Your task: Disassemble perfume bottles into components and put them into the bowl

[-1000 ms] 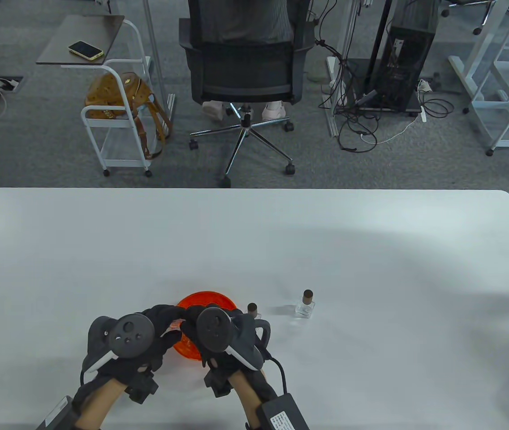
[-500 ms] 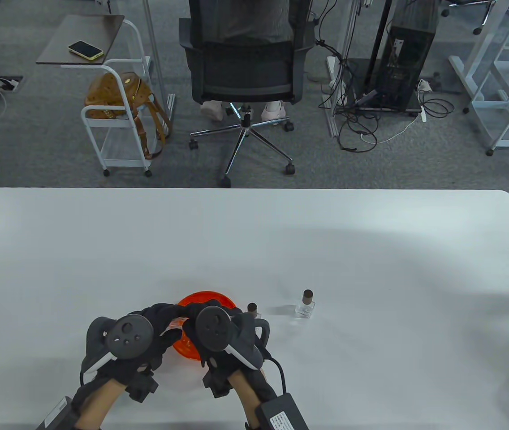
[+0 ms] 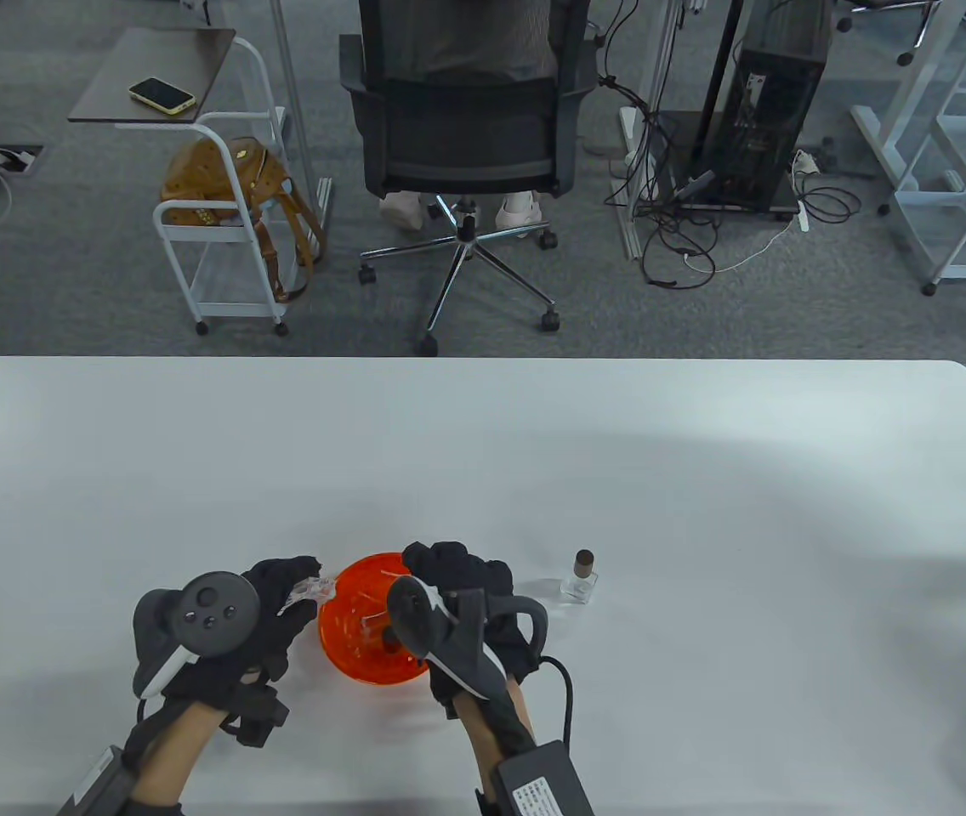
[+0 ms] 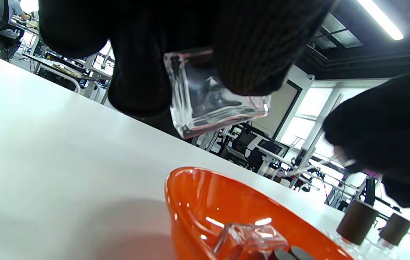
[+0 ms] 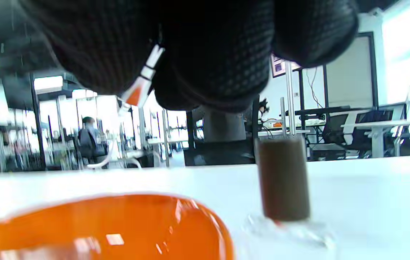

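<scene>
- The left hand [image 3: 266, 608] gripped a bare glass bottle [image 4: 214, 97] just beside the orange bowl [image 3: 347, 659].
- The right hand [image 3: 466, 578] hung over the bowl's far side; I couldn't tell its fingers' state.
- Parts [image 4: 250, 238] already lay in the bowl.
- One capped bottle [image 3: 581, 580] stood untouched; another [image 5: 284, 184] showed from the wrist.

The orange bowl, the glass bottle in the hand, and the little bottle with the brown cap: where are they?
orange bowl [image 3: 338, 633]: table view, on its left rim.
glass bottle [image 4: 219, 104]: left wrist view, on its clear body below the fingers.
capped bottle [image 3: 582, 579]: table view, on the neck under its brown cap.
</scene>
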Demonstrator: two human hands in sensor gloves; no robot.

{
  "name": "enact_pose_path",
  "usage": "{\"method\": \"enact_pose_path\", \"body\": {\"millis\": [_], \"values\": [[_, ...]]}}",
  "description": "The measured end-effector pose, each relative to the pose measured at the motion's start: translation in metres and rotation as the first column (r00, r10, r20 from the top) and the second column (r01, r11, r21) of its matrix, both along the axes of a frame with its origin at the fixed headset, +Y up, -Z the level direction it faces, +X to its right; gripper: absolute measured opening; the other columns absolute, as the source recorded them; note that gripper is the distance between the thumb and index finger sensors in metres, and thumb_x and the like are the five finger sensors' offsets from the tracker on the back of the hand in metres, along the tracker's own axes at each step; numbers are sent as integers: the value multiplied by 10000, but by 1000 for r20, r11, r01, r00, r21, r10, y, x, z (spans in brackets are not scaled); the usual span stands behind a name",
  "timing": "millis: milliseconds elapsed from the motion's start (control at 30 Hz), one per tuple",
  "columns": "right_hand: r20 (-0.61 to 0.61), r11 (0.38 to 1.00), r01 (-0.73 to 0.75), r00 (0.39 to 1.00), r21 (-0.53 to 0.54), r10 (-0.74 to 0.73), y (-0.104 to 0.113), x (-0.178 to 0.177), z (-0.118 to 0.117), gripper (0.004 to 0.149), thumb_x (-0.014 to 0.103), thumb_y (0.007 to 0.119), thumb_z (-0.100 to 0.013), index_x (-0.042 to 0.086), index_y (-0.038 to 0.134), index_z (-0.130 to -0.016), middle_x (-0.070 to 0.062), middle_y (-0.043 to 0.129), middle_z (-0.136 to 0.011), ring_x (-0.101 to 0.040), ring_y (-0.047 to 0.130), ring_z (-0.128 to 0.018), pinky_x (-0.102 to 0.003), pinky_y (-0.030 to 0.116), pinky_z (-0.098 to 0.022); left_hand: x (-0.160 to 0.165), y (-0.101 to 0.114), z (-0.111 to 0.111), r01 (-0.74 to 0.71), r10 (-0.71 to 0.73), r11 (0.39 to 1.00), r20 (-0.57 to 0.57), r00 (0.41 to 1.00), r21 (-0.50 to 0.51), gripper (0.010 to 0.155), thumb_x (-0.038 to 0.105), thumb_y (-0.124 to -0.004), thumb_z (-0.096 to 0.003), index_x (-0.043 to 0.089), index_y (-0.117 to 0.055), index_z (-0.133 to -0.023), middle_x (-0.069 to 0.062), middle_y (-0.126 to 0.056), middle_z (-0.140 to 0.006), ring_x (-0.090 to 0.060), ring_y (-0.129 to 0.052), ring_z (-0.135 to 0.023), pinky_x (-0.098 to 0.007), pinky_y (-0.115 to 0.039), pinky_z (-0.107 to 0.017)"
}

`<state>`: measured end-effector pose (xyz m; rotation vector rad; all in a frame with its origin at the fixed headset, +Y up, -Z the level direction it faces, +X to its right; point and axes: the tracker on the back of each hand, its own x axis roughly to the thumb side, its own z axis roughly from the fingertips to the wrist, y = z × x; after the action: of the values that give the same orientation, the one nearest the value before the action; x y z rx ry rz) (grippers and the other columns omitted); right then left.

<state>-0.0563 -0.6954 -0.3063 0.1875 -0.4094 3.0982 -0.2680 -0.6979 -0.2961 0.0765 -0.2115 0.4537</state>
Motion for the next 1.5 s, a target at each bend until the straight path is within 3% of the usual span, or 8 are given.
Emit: {"method": "enact_pose_path", "body": {"millis": [167,300,467,633,900,1000,1333,1500], "values": [[-18,976,-203,979,-73,202,-22,-19,-12,422,408,898,-339,357,881,-757,58,1009,-751,-61,1042,-363,-478,855,-491,4,-3,-1,31,-30,999,21,999,-16,551,295,-889,-419,181,-836,-956,-133,-956,-925,-324,-1059,-703,-580,-753,-601],[-20,952,-299,954,-58,299,-28,-22,-13,436,437,898,-324,396,888,-758,95,1005,-773,-80,1033,-408,-485,838,-501,6,-5,-2,43,-43,999,22,999,-28,559,296,-885,-424,196,-822,-971,-120,-964,-918,-319,-1061,-709,-577,-752,-606],[-6,963,-266,964,-42,266,-17,-15,-11,480,426,899,-323,366,863,-798,76,981,-810,-92,1033,-473,-499,822,-520,11,-7,-1,126,-125,992,12,992,-15,545,303,-900,-418,259,-845,-959,-80,-984,-919,-315,-1053,-734,-566,-752,-613],[50,993,-114,992,12,113,10,11,-2,461,436,855,-348,353,860,-801,68,986,-796,-88,1033,-484,-501,817,-525,32,-3,-6,240,-240,971,12,971,-7,560,253,-889,-427,212,-825,-982,-103,-980,-930,-321,-1056,-752,-561,-751,-625],[102,989,117,987,92,-126,43,58,12,461,482,805,-359,339,871,-793,57,997,-776,-93,1038,-485,-503,816,-530,85,-7,-25,496,-495,866,22,868,-62,552,333,-921,-407,271,-872,-954,-25,-1046,-892,-301,-1024,-763,-554,-729,-624],[106,982,162,980,94,-171,45,65,12,460,488,795,-363,336,876,-789,52,999,-771,-95,1039,-482,-504,815,-530,94,-11,-30,575,-577,814,3,817,-75,547,360,-933,-395,291,-892,-936,-8,-1067,-881,-277,-1033,-741,-534,-743,-609],[96,983,171,980,73,-177,42,66,10,460,497,787,-363,335,882,-783,54,1004,-765,-95,1041,-480,-504,815,-534,102,-23,-34,617,-614,777,66,786,-123,529,389,-932,-389,310,-923,-912,49,-1094,-869,-243,-1032,-693,-495,-760,-568],[99,983,172,979,66,-178,41,67,9,460,495,786,-363,335,882,-783,53,1006,-762,-97,1042,-477,-505,816,-532,95,-21,-31,569,-568,818,44,822,-88,520,369,-900,-411,295,-911,-925,21,-1075,-887,-266,-1030,-701,-515,-751,-569]]}}
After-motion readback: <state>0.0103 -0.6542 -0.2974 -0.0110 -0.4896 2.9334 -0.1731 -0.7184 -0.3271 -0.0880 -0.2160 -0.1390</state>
